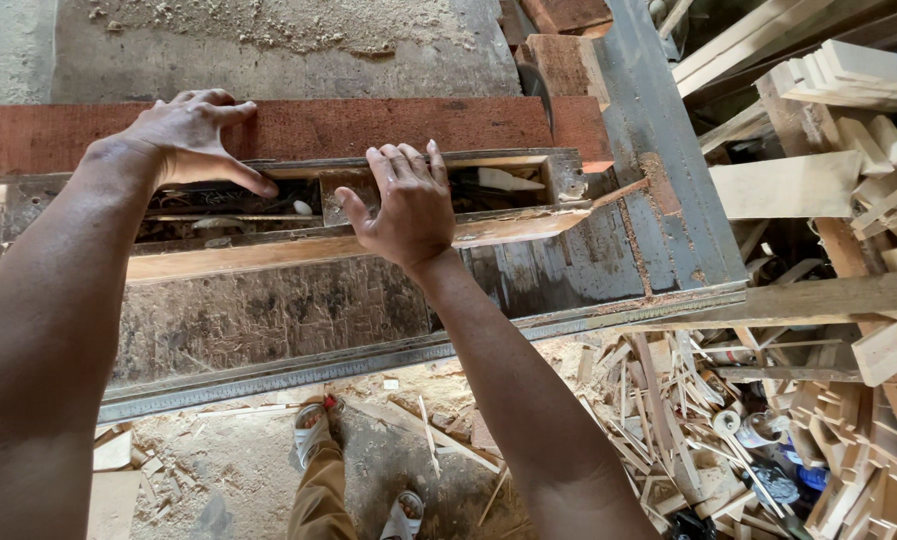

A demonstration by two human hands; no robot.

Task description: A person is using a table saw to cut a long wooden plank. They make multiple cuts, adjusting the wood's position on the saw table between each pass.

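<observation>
The left hand (191, 135) lies flat, fingers spread, on the reddish plank (369, 128), thumb reaching down to the plank's near edge. The right hand (409, 205) rests at 3 o'clock from it, fingers extended and close together, pressing the pale wooden strip (269, 255) that runs along the near edge of the machine slot (499, 185). Neither hand grips anything. The plank lies lengthwise across the worn metal saw table (269, 310), just beyond the slot. Sawdust coats the table at 12 o'clock. Offcuts and slats (849, 100) are stacked at 3 o'clock. Wood scraps (669, 400) litter the dusty floor at 5 o'clock, near the person's sandalled feet (314, 425).
</observation>
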